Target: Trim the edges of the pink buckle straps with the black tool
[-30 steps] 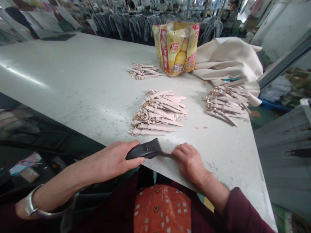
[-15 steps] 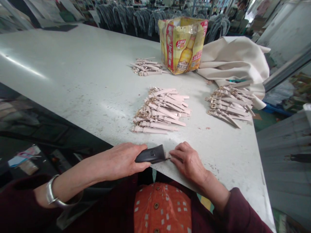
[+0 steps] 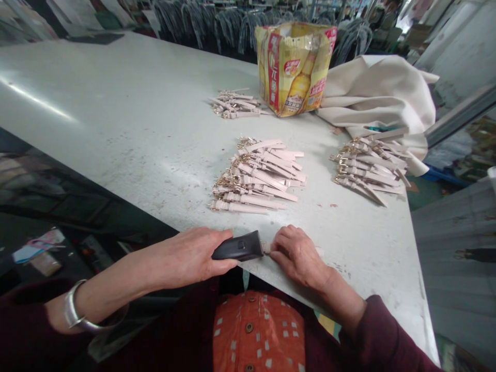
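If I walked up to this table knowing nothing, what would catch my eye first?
Probably the two hands at the near edge: the left hand grips a black tool, while the right hand presses down a pale strap. Behind them lie heaps of straps, and farther back stands a bright yellow carton.

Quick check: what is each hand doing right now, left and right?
Left hand: closed around a black handheld tool.
Right hand: fingers curled down, pressing a pale strap against the table edge.

Left hand (image 3: 189, 256) grips a black tool (image 3: 239, 247) at the table (image 3: 116, 129) edge; right hand (image 3: 296, 253) pins what looks like a pale strap (image 3: 267, 247).
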A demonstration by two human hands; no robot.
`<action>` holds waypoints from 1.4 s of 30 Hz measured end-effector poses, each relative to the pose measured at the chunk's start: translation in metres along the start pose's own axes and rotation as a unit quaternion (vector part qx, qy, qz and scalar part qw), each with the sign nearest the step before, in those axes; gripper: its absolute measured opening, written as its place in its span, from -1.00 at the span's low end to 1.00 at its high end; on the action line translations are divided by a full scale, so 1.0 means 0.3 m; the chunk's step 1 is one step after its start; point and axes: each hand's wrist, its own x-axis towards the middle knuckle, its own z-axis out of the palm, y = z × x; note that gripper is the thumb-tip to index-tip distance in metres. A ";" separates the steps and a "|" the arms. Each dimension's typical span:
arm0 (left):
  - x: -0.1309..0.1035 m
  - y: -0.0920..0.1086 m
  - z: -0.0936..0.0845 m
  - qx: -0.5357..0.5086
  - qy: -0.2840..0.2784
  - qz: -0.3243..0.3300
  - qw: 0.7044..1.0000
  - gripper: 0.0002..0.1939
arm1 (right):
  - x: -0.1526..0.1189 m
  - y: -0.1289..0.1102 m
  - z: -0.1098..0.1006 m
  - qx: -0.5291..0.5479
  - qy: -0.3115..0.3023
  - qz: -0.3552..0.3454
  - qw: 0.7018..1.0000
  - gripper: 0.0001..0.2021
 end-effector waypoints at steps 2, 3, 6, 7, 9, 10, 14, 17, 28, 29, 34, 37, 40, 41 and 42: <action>-0.006 0.005 -0.002 0.005 -0.003 -0.003 1.000 -0.78 | 0.010 -0.005 0.001 -0.008 -0.015 0.020 1.000 -0.85; -0.009 0.010 -0.003 0.007 -0.005 -0.005 1.000 -0.78 | 0.012 -0.007 0.004 -0.007 -0.014 0.031 0.999 -0.83; -0.007 0.025 -0.009 0.014 -0.010 -0.006 1.000 -0.78 | 0.014 -0.005 0.024 0.006 0.006 0.059 0.998 -0.80; -0.003 0.030 -0.012 0.015 -0.010 -0.006 1.000 -0.79 | 0.013 -0.004 0.031 0.009 0.014 0.064 0.998 -0.80; 0.006 0.038 -0.018 0.011 -0.013 -0.003 1.000 -0.79 | 0.013 0.000 0.043 0.014 0.026 0.073 0.997 -0.80; 0.011 0.041 -0.021 0.009 -0.016 -0.002 1.000 -0.80 | 0.014 0.003 0.047 0.015 0.033 0.080 0.996 -0.80; 0.024 0.047 -0.032 0.003 -0.027 0.000 1.000 -0.78 | 0.019 0.011 0.055 0.029 0.060 0.118 0.991 -0.79; 0.024 0.044 -0.034 -0.002 -0.025 -0.001 1.000 -0.75 | 0.015 0.013 0.044 0.066 0.072 0.127 0.987 -0.75; 0.037 0.036 -0.055 0.011 -0.031 -0.001 0.999 -0.76 | -0.054 0.023 0.002 0.131 0.054 0.069 0.988 -0.55; 0.038 0.039 -0.059 0.014 -0.034 -0.004 0.999 -0.76 | -0.056 0.027 0.009 0.139 0.062 0.076 0.985 -0.52; 0.056 0.080 -0.068 0.023 -0.047 -0.006 0.999 -0.78 | -0.057 0.037 0.030 0.158 0.065 0.088 0.981 -0.47; 0.073 0.092 -0.065 0.009 -0.045 0.002 0.999 -0.76 | -0.059 0.038 0.031 0.168 0.071 0.092 0.979 -0.44; 0.075 0.055 -0.063 -0.002 -0.038 0.003 0.999 -0.73 | -0.060 0.039 0.030 0.174 0.076 0.093 0.977 -0.43; 0.070 0.035 -0.064 -0.004 -0.035 0.000 0.999 -0.72 | -0.060 0.039 0.029 0.174 0.074 0.093 0.977 -0.42; 0.062 0.014 -0.066 -0.004 -0.031 -0.006 0.999 -0.72 | -0.059 0.040 0.028 0.174 0.071 0.094 0.978 -0.41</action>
